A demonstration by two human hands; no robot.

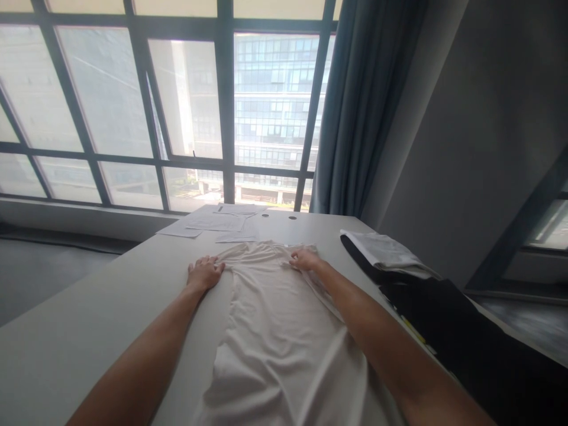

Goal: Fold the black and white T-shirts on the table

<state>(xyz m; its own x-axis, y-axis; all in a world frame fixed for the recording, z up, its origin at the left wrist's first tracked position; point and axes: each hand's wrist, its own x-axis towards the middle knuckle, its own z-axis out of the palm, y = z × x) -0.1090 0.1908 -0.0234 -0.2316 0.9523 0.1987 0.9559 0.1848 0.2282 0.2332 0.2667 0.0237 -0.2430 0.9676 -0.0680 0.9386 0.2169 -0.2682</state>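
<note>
Likely office: papers on white desk, gridded windows facing glass-fronted building.

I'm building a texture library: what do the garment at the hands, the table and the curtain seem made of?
Garment: thin, soft fabric with a matt finish, perhaps cotton jersey; it gathers in fine creases and loose folds.
Table: probably laminated board; its pale top looks smooth and even.
Curtain: thick cloth, dull-surfaced, hanging in deep vertical folds; fibre unclear.
</note>
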